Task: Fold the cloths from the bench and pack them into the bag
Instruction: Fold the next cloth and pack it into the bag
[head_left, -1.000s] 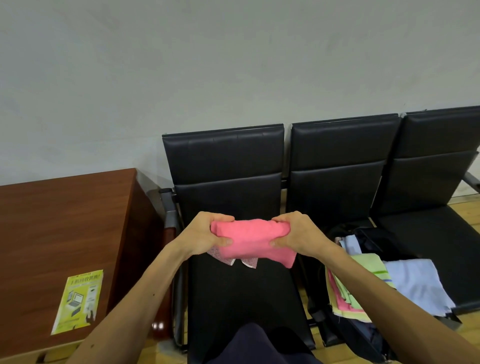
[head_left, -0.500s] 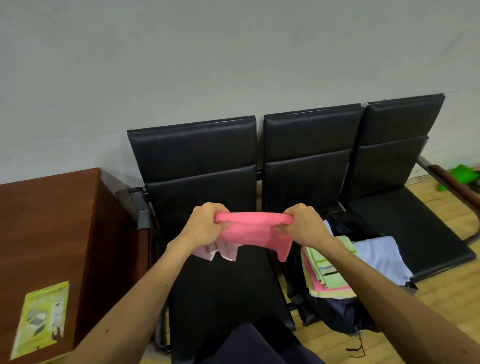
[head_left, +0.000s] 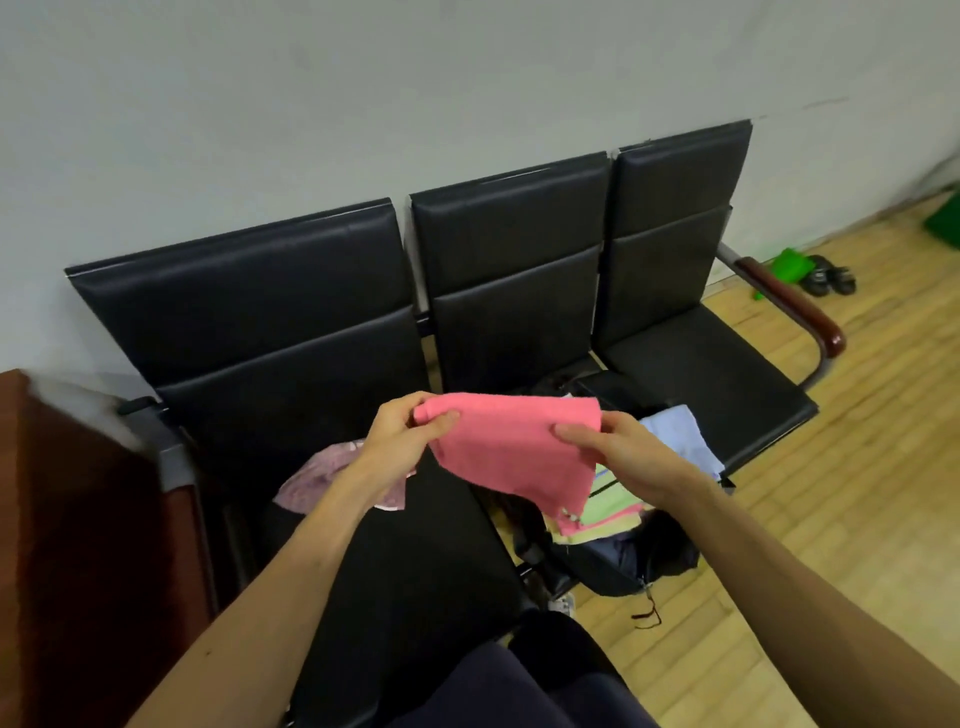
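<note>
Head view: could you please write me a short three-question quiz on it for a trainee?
1. True or false: the left hand and right hand both hold the pink cloth.
2. Which seat of the bench bears the lilac cloth? A left, B middle, C right.
3. What colour is the loose cloth just beyond the right hand?
Key: 1 true; 2 A; 3 blue.

pink cloth (head_left: 514, 452) between left hand (head_left: 410, 441) and right hand (head_left: 628, 460) above black bench (head_left: 291, 322), dark bag (head_left: 618, 571) of stacked cloths (head_left: 615, 506) alongside
</note>
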